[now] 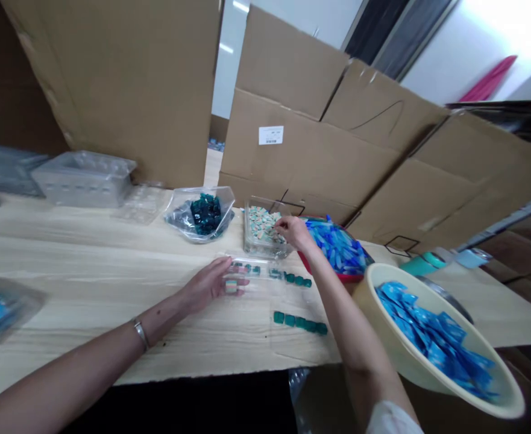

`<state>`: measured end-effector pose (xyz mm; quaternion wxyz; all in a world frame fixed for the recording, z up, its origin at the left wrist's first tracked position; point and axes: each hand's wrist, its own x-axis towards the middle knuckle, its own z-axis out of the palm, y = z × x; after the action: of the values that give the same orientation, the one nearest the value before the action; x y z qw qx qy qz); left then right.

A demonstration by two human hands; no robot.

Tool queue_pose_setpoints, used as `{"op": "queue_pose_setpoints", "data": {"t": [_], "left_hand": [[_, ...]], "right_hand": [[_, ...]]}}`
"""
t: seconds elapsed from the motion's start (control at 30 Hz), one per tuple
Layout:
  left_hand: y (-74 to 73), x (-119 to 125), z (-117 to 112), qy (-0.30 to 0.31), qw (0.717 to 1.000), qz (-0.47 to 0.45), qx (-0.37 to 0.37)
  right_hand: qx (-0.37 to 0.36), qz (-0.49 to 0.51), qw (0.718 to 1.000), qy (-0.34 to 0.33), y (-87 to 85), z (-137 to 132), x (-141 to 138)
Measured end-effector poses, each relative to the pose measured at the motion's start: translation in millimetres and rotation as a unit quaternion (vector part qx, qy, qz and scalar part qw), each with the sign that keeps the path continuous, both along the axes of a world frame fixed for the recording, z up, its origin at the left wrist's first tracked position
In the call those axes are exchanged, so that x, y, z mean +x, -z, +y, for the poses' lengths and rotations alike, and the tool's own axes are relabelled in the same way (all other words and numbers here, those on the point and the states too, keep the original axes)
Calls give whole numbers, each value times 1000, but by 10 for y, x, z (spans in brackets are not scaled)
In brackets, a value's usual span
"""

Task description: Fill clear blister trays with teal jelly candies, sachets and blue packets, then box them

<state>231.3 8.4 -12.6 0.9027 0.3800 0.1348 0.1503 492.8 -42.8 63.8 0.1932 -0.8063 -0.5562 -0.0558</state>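
My left hand (pixel 211 282) lies flat with fingers stretched out on a clear plastic tray (pixel 265 283) on the wooden table (pixel 88 265). The tray holds rows of small teal squares (pixel 299 321) and one striped piece (pixel 231 286) by my fingertips. My right hand (pixel 292 232) reaches into a clear box of pale mosaic pieces (pixel 260 229), fingers pinched together on something too small to name. A bracelet sits on my left wrist.
A plastic bag of dark teal squares (pixel 204 214) lies left of the box. A red bowl (pixel 337 247) and a cream bowl (pixel 432 337) hold blue sachets. Cardboard boxes (pixel 319 138) wall the back. Clear trays (pixel 84 178) stand at the far left.
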Motion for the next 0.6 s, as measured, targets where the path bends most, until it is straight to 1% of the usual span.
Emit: {"op": "queue_pose_setpoints", "data": {"t": [0.07, 0.1, 0.2, 0.27, 0.37, 0.6], "left_hand": [[-26, -8, -9, 6, 1000, 8, 6], [-37, -11, -14, 6, 1000, 11, 8], [-49, -7, -24, 5, 1000, 27, 9], [-44, 5, -27, 2, 999, 38, 8], [-29, 20, -26, 0, 999, 42, 5], [-28, 13, -17, 6, 999, 42, -4]], "right_hand": [[-80, -27, 996, 12, 103, 191, 258], [-106, -41, 993, 16, 164, 274, 349], [-129, -68, 989, 24, 330, 465, 513], [-130, -78, 988, 19, 393, 545, 582], [-143, -89, 986, -10, 414, 611, 672], [-157, -116, 976, -93, 336, 598, 768]]}}
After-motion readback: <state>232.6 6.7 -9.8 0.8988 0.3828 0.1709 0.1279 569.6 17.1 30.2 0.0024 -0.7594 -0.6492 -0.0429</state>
